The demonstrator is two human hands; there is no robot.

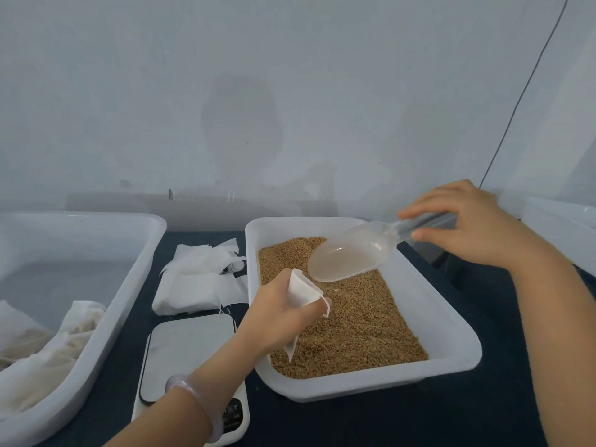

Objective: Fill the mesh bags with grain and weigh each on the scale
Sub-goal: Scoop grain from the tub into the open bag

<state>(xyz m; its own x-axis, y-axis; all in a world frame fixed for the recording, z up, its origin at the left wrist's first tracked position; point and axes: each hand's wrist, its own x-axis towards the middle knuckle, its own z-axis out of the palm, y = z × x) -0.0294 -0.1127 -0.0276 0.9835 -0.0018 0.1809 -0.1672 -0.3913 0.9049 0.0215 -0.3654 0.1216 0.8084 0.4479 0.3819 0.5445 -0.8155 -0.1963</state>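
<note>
A white tray at centre right holds brown grain. My left hand grips a white mesh bag over the grain, its mouth facing up and its tail hanging below my fist. My right hand holds the handle of a clear plastic scoop, whose bowl hovers just above the grain beside the bag's mouth and looks empty. A white scale with a steel platform sits left of the tray, nothing on it.
A stack of unfilled white mesh bags lies behind the scale. A large white bin at the left holds several pale cloth bags. Another white container's edge shows at far right. The tabletop is dark; a wall stands close behind.
</note>
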